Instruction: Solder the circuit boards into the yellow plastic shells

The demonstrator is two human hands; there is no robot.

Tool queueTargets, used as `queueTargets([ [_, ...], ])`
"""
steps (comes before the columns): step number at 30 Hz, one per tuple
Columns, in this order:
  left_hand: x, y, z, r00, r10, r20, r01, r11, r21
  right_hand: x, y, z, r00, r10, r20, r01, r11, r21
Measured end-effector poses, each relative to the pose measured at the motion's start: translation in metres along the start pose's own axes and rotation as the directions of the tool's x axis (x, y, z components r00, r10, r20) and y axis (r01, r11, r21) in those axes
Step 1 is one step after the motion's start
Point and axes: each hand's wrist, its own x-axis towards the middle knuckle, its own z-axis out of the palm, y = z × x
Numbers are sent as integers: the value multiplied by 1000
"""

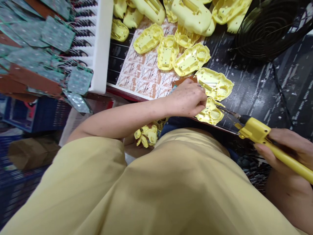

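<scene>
My right hand (290,147) is wrapped round the handle of a yellow soldering gun (256,130). Its metal tip points left and reaches the nearest yellow plastic shell half (212,112) at the table's front edge. My left hand (188,98) is closed over the left end of that shell, fingertips pinched together; what they hold is hidden. Partly under this hand lies a brown circuit board (183,80). Just beyond it, another open yellow shell half (215,85) lies with its inside up, thin dark wires across it.
More yellow shell halves (148,38) lie on a printed sheet (139,73) and are heaped at the back. A white foam tray (101,49) and stacked circuit boards (31,39) stand left. A black fan (266,31) is at the back right, its cord (281,88) crossing the table.
</scene>
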Motion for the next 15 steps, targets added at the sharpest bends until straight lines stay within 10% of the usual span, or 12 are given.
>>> queueTargets([
  [15,-11,-4,-2,998,-48,-31,45,995,-88,-10,-19,2,991,126,-39,-127,992,-17],
])
